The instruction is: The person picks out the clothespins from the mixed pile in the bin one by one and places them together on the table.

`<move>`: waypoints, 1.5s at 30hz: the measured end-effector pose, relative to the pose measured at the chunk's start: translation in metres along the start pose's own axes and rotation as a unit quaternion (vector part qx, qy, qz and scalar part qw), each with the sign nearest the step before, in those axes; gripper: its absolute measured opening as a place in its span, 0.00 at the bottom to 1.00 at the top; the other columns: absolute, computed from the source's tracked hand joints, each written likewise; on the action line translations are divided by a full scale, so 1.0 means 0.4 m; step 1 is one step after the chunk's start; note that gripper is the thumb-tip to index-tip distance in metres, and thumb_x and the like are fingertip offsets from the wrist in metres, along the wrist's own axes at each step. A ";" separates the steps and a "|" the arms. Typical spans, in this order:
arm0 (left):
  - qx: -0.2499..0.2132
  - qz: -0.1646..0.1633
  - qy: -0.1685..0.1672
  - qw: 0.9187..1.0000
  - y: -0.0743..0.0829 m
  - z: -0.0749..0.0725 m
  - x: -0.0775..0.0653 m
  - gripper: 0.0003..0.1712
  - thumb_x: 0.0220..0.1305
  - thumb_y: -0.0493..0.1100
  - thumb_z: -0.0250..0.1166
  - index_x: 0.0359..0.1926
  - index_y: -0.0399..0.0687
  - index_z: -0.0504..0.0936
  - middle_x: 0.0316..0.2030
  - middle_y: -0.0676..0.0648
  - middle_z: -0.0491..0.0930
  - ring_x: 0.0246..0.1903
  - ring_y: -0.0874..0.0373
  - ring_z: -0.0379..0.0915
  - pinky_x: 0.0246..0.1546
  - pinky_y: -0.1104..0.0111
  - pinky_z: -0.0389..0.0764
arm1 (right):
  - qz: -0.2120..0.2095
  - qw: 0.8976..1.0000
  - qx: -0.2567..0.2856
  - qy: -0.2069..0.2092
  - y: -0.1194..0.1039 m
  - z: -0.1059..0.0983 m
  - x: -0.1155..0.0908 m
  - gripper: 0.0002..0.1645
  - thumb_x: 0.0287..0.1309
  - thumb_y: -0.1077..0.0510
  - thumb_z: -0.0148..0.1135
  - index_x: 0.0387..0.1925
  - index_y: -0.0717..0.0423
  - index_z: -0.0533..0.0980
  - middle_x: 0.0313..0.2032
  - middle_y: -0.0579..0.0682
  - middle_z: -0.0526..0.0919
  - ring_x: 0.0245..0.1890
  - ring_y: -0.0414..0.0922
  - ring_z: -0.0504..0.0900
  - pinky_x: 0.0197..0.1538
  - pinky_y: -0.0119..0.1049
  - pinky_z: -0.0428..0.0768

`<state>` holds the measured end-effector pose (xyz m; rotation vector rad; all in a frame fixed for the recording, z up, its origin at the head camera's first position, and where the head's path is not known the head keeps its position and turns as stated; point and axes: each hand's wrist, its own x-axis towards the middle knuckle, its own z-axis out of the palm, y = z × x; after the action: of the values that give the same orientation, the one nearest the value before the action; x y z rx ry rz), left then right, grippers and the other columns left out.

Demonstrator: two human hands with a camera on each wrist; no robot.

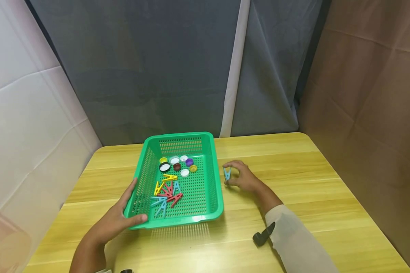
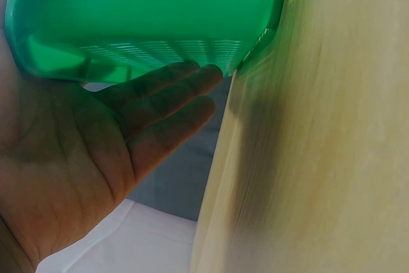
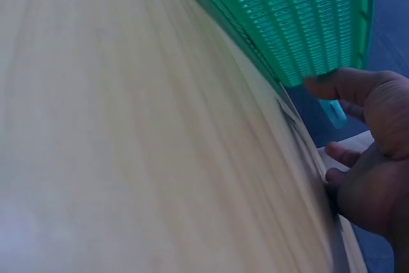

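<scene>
My left hand [image 1: 114, 218] holds the near left corner of a green plastic basket [image 1: 205, 216], thumb over the rim. In the left wrist view its other fingers [image 2: 169, 97] stretch along the basket's outer wall. To the right of the basket, my right hand [image 1: 244, 177] pinches a light blue clothespin [image 1: 227, 173] between thumb and fingers. The right wrist view shows part of that clothespin [image 3: 333, 114] below the fingers. Inside the basket, several yellow, red and blue clothespins [image 1: 169, 177] lie in a loose heap at the left. Several round bottle caps [image 1: 177, 167] lie behind them.
The basket is on a wooden table [image 1: 276, 159], near its back edge. A grey curtain [image 1: 140, 76] hangs behind, with a white cloth [image 1: 30, 113] at the left and a brown one [image 1: 372, 94] at the right. A black strap end [image 1: 262, 237] sticks out from the right sleeve.
</scene>
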<state>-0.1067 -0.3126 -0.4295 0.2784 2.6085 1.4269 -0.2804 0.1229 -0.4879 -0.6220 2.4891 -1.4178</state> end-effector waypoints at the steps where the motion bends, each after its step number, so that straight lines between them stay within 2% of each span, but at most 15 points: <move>1: 0.000 -0.001 0.001 1.000 -0.001 0.000 0.000 0.70 0.70 0.43 0.75 0.90 0.65 0.28 0.86 0.26 0.45 0.70 0.35 0.71 0.55 0.76 0.74 | 0.001 1.000 -0.003 0.000 0.001 0.002 0.000 0.35 0.65 0.59 0.75 0.72 0.55 0.75 0.82 0.65 0.59 0.84 0.71 0.50 0.78 0.77 0.57; 7: 0.001 -0.005 0.002 1.000 -0.003 0.001 -0.002 0.70 0.70 0.43 0.75 0.90 0.64 0.28 0.85 0.27 0.47 0.67 0.39 0.72 0.55 0.76 0.75 | 0.021 1.000 -0.018 0.005 0.009 0.012 0.000 0.35 0.64 0.61 0.77 0.71 0.53 0.77 0.81 0.62 0.61 0.83 0.68 0.51 0.79 0.75 0.58; 14: 0.002 -0.010 0.000 1.000 0.002 0.002 -0.001 0.70 0.71 0.45 0.74 0.90 0.66 0.28 0.86 0.27 0.44 0.71 0.35 0.70 0.58 0.69 0.77 | 0.050 0.998 -0.041 0.015 0.009 0.020 0.001 0.34 0.64 0.62 0.78 0.70 0.50 0.78 0.82 0.59 0.59 0.84 0.67 0.51 0.78 0.75 0.61; 19: -0.002 -0.008 0.002 1.000 0.003 0.001 0.001 0.70 0.71 0.45 0.74 0.90 0.66 0.28 0.86 0.28 0.44 0.69 0.37 0.71 0.55 0.75 0.75 | 0.054 0.996 -0.070 0.013 0.003 0.022 -0.002 0.34 0.65 0.60 0.77 0.70 0.49 0.77 0.82 0.59 0.60 0.84 0.66 0.52 0.77 0.76 0.60; 23: -0.004 -0.007 0.005 1.000 0.003 0.002 0.002 0.70 0.70 0.45 0.74 0.90 0.67 0.29 0.86 0.28 0.44 0.70 0.34 0.70 0.55 0.76 0.75 | 0.054 0.996 -0.076 0.010 0.000 0.019 -0.002 0.33 0.65 0.60 0.78 0.69 0.48 0.77 0.82 0.57 0.60 0.84 0.65 0.52 0.77 0.76 0.60; 24: -0.004 -0.009 0.005 1.000 0.000 0.002 0.002 0.70 0.70 0.45 0.75 0.90 0.67 0.29 0.86 0.28 0.43 0.71 0.34 0.70 0.55 0.74 0.75 | 0.054 0.996 -0.076 0.010 0.000 0.019 -0.001 0.33 0.65 0.59 0.78 0.69 0.48 0.77 0.82 0.57 0.60 0.84 0.65 0.52 0.78 0.76 0.60; 27: -0.005 -0.004 0.003 1.000 -0.018 0.001 0.007 0.70 0.70 0.46 0.75 0.89 0.70 0.29 0.86 0.27 0.43 0.70 0.34 0.71 0.60 0.63 0.78 | 0.057 0.996 -0.074 0.008 0.000 0.018 -0.002 0.33 0.65 0.59 0.78 0.69 0.48 0.77 0.82 0.56 0.60 0.85 0.64 0.52 0.78 0.75 0.60; 28: -0.001 0.004 0.009 1.000 -0.032 0.002 0.009 0.69 0.71 0.44 0.75 0.90 0.69 0.30 0.86 0.29 0.45 0.68 0.37 0.73 0.59 0.62 0.78 | 0.056 0.996 -0.076 0.008 0.001 0.019 -0.002 0.33 0.65 0.59 0.79 0.69 0.48 0.77 0.82 0.57 0.60 0.84 0.64 0.52 0.78 0.75 0.60; 31: -0.002 0.009 0.008 1.000 -0.044 0.002 0.011 0.69 0.71 0.45 0.74 0.89 0.71 0.29 0.86 0.29 0.45 0.67 0.39 0.75 0.61 0.50 0.78 | 0.052 0.996 -0.077 0.008 0.002 0.019 -0.002 0.34 0.64 0.60 0.79 0.70 0.49 0.77 0.82 0.58 0.60 0.84 0.65 0.53 0.78 0.73 0.61; 34: 0.002 0.000 0.011 1.000 -0.033 0.004 0.009 0.69 0.70 0.45 0.75 0.89 0.70 0.29 0.86 0.29 0.47 0.67 0.40 0.75 0.60 0.54 0.79 | 0.048 0.996 -0.076 0.008 0.004 0.018 -0.002 0.36 0.64 0.61 0.79 0.71 0.50 0.77 0.82 0.59 0.60 0.83 0.65 0.54 0.78 0.73 0.62; 35: -0.001 -0.009 0.005 1.000 -0.020 0.003 0.006 0.70 0.70 0.47 0.75 0.89 0.71 0.28 0.86 0.27 0.45 0.68 0.37 0.73 0.61 0.50 0.78 | 0.047 0.996 -0.074 0.008 0.003 0.018 -0.002 0.36 0.64 0.61 0.79 0.71 0.51 0.76 0.82 0.59 0.60 0.84 0.65 0.53 0.79 0.72 0.62; 39: 0.007 -0.019 0.009 1.000 -0.001 0.006 0.002 0.70 0.69 0.46 0.75 0.90 0.68 0.29 0.86 0.27 0.46 0.69 0.35 0.72 0.60 0.51 0.78 | 0.045 0.996 -0.073 0.006 0.003 0.017 -0.003 0.38 0.64 0.61 0.79 0.73 0.52 0.75 0.82 0.59 0.60 0.84 0.65 0.53 0.79 0.72 0.62; 45: 0.011 -0.019 0.013 1.000 -0.002 0.008 0.000 0.70 0.69 0.45 0.75 0.90 0.66 0.29 0.85 0.26 0.46 0.69 0.34 0.72 0.60 0.50 0.78 | 0.046 0.997 -0.059 0.008 0.004 0.018 -0.004 0.41 0.62 0.61 0.81 0.74 0.54 0.74 0.82 0.60 0.60 0.84 0.66 0.52 0.79 0.72 0.62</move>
<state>-0.1062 -0.3103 -0.4318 0.2125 2.6357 1.3998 -0.2768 0.1188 -0.4932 -0.5122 2.5929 -1.2547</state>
